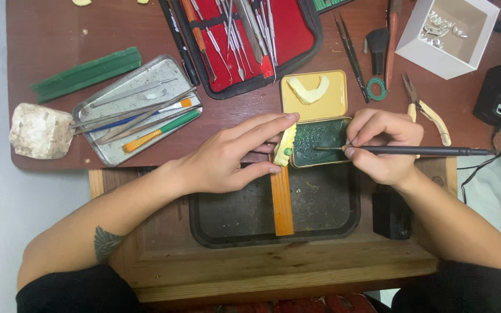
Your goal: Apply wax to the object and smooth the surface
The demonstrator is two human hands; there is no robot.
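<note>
My left hand (pixel 227 155) pinches a small pale yellow dental model (pixel 286 145) with green wax on it, held above the top end of an orange wooden peg (pixel 281 200). My right hand (pixel 382 144) grips a long black-handled tool (pixel 424 151) like a pen; its thin metal tip reaches left into a small tin of dark green wax (pixel 320 142). The tin's yellow lid (pixel 313 94) lies open behind it and holds a pale arch-shaped cast (pixel 308 89).
A metal tray (pixel 137 110) with several instruments and brushes sits at left, beside a green wax bar (pixel 86 73) and a whitish stone block (pixel 41 131). A red instrument case (pixel 250 37), tweezers, pliers (pixel 427 113) and a white box (pixel 447 35) lie behind. A black tray (pixel 320 208) sits below.
</note>
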